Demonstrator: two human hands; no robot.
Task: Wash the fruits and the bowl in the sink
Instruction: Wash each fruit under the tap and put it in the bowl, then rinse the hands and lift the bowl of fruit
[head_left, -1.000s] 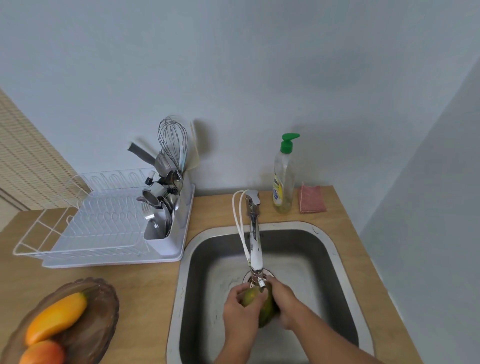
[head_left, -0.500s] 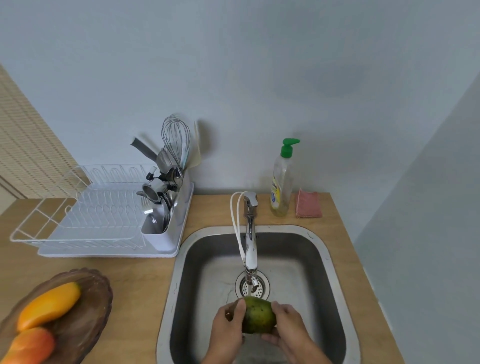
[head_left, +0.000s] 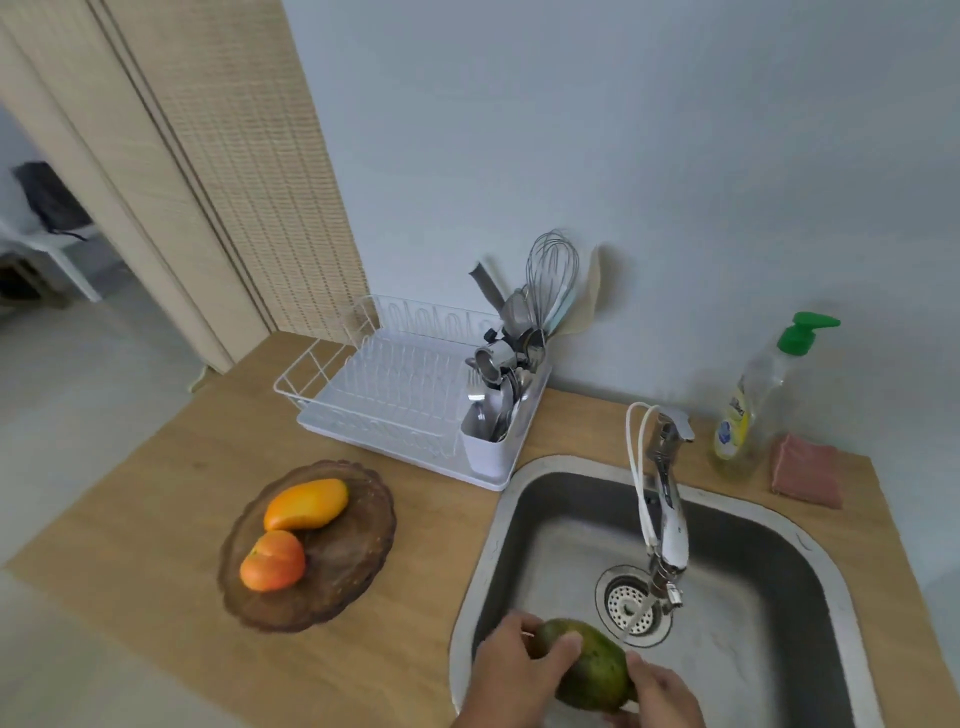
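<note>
While both hands close around the green mango (head_left: 589, 670), the fruit sits low in the near part of the sink (head_left: 810, 613), just off the thin stream falling from the faucet (head_left: 667, 525) onto the drain strainer (head_left: 631, 605) beyond the fingertips. The left hand (head_left: 511, 675) wraps over the mango's left end with the thumb laid across its top; the right hand (head_left: 662, 693) cups the right end from below and behind, so the fruit is held between the two palms rather than resting on the basin floor, as far as the view shows.

Judging by this, the step in hand is the washing of the first fruit, at or near its end, since the mango is held beside the water and not under it.

Off to the left of the left hand, well apart on the counter (head_left: 156, 499), stands the brown bowl (head_left: 358, 551) with a yellow-orange mango (head_left: 306, 503) and a rounder orange-red fruit (head_left: 272, 561) touching each other inside it. Neither looks wet, though that is hard to tell.

Next, the washed mango wants a place to go, perhaps the white dish rack (head_left: 395, 400) farther beyond the bowl, and one hand must let go to reach left for another fruit. A wet mango is slippery, so the remaining hand should grip firmly before the other releases.
</note>
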